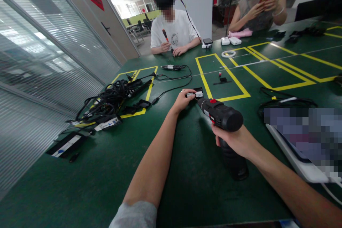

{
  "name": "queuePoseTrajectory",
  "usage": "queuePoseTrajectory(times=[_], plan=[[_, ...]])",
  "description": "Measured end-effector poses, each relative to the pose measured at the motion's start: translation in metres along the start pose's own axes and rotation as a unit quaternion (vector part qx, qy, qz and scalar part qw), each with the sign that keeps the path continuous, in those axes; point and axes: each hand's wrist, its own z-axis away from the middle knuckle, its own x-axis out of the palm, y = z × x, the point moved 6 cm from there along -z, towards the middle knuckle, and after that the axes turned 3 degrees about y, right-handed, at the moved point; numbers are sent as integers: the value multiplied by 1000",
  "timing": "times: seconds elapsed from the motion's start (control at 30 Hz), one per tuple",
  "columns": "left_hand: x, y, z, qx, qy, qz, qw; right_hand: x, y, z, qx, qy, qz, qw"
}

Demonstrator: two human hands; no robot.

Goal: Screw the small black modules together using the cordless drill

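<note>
My right hand (pixel 232 137) is wrapped round the handle of a black cordless drill (pixel 221 114) with red details. The drill points away from me and to the left. Its tip is at or very near a small black box with a white label (pixel 199 94); I cannot tell whether they touch. My left hand (pixel 184 99) has its fingers closed on the left side of that box and holds it against the green table (pixel 187 185). The fingertips partly cover the label.
Tangled black cables (pixel 117 94) and a black adapter (pixel 66 144) lie at left. A tablet-like device (pixel 301 149) sits at right. Yellow tape (pixel 232 97) marks rectangles. Across the table, one person (pixel 173 32) holds a screwdriver (pixel 165 35); another person (pixel 253 14) sits farther right.
</note>
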Motion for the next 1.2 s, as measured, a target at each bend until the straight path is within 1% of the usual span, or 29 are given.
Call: queuePoseTrajectory(times=[0.13, 0.27, 0.43, 0.67, 0.8, 1.03, 1.2], plan=[[0, 0, 0, 3, 0, 7, 1000, -1, 1, 0, 6, -1, 11, 1000], [0, 0, 0, 2, 0, 7, 1000, 0, 1, 0, 0, -5, 4, 1000], [0, 1, 0, -1, -3, 6, 1000, 0, 3, 0, 9, -3, -1, 1000], [0, 1, 0, -2, -3, 1, 1000, -1, -3, 2, 7, -8, -14, 1000], [0, 1, 0, -15, -6, -10, 1000, -2, -5, 3, 1, -7, -15, 1000], [0, 7, 2, 6, -2, -16, 1000, -1, -1, 2, 10, 0, -2, 1000], [0, 7, 2, -3, 1, -15, 1000, 0, 0, 2, 5, 2, -3, 1000]])
